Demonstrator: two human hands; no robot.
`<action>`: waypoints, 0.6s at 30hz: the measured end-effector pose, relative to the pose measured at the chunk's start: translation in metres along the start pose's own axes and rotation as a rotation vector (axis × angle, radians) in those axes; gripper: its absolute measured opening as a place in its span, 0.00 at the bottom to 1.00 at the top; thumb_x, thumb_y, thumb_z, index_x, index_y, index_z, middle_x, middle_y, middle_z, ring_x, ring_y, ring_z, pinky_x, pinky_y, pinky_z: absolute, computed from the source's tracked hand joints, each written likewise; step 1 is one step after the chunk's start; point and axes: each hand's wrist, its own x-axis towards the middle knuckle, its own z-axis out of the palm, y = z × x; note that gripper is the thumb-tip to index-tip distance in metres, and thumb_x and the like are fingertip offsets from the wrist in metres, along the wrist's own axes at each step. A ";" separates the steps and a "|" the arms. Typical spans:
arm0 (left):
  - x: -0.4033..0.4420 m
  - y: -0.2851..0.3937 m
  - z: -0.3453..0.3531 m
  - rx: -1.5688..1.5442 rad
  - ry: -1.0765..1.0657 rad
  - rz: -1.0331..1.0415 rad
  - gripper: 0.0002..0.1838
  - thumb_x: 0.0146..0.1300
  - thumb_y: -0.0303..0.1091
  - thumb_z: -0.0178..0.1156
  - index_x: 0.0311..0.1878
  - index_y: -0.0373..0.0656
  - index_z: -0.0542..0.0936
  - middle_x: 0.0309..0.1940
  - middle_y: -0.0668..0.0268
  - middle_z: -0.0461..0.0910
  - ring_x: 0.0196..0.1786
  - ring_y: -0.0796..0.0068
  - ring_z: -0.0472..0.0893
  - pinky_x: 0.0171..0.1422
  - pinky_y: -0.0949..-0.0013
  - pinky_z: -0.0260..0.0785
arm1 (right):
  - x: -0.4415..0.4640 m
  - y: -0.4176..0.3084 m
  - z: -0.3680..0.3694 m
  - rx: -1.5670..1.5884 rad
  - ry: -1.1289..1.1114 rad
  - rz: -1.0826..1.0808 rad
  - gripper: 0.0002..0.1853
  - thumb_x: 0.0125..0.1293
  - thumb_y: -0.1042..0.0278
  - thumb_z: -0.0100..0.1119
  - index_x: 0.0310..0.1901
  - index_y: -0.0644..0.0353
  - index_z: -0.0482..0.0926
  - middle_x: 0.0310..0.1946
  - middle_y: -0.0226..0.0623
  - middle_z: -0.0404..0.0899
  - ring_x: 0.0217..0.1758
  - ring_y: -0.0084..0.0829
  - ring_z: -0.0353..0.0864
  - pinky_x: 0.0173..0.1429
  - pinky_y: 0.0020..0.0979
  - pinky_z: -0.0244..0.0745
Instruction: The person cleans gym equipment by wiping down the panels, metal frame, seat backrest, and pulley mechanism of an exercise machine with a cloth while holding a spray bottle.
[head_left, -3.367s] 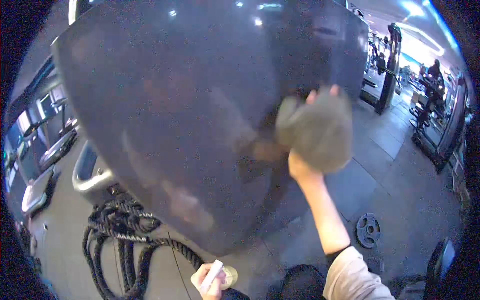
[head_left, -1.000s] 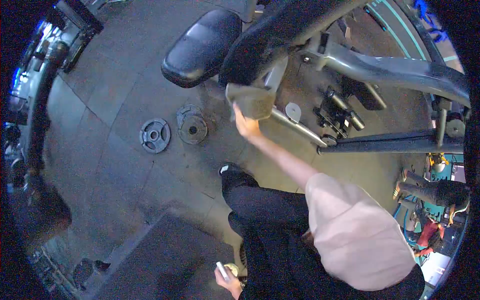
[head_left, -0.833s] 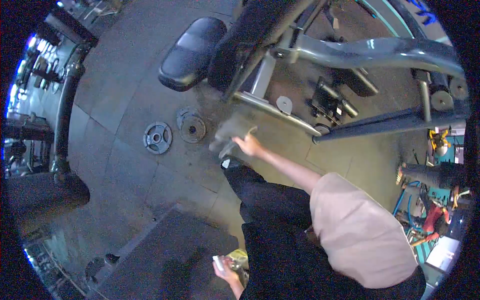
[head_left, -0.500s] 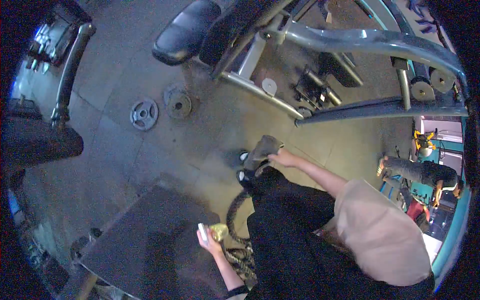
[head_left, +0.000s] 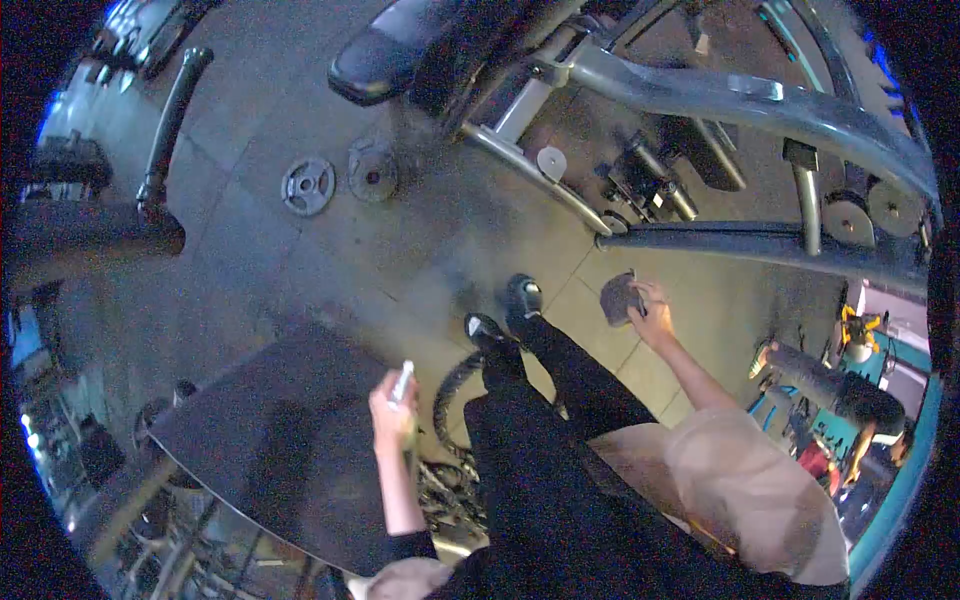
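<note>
My left hand (head_left: 388, 412) is closed around a white-topped bottle (head_left: 402, 384), beside the edge of a large dark panel (head_left: 290, 440). On the other side of my legs, my right hand (head_left: 652, 312) grips a dark grey cloth (head_left: 620, 298) over the light floor tiles. The cloth hangs bunched from the fingers and touches nothing else that I can see. My two shoes (head_left: 524, 296) stand on the floor between the hands.
A grey machine frame (head_left: 700, 90) with a padded black seat (head_left: 375, 65) spans the top. Two weight plates (head_left: 308, 186) lie on the floor. Thick black rope (head_left: 448, 400) lies by my legs. Another person (head_left: 835, 385) is at the far right.
My right hand has moved right with the cloth, away from my shoes. My left hand has come up with the bottle. The view has shifted, and both feet now show more fully.
</note>
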 end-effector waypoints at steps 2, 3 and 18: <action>0.023 0.025 -0.001 0.285 0.040 0.313 0.11 0.55 0.36 0.60 0.35 0.37 0.79 0.23 0.57 0.79 0.26 0.65 0.78 0.32 0.65 0.68 | 0.005 -0.013 0.001 0.351 -0.004 0.299 0.13 0.56 0.64 0.58 0.37 0.65 0.79 0.38 0.46 0.79 0.42 0.39 0.77 0.49 0.34 0.70; 0.025 0.055 0.007 0.286 0.115 0.261 0.12 0.54 0.36 0.60 0.36 0.37 0.80 0.26 0.52 0.79 0.30 0.57 0.80 0.36 0.61 0.69 | 0.011 -0.012 0.008 0.439 -0.005 0.445 0.13 0.56 0.63 0.58 0.37 0.65 0.78 0.39 0.43 0.78 0.41 0.35 0.77 0.49 0.32 0.70; 0.150 0.273 0.162 -0.157 0.159 0.654 0.10 0.49 0.33 0.61 0.27 0.34 0.78 0.26 0.49 0.77 0.32 0.51 0.78 0.37 0.60 0.68 | 0.139 -0.112 -0.040 0.628 0.504 -0.188 0.09 0.44 0.73 0.63 0.29 0.67 0.78 0.40 0.43 0.73 0.42 0.34 0.73 0.48 0.32 0.69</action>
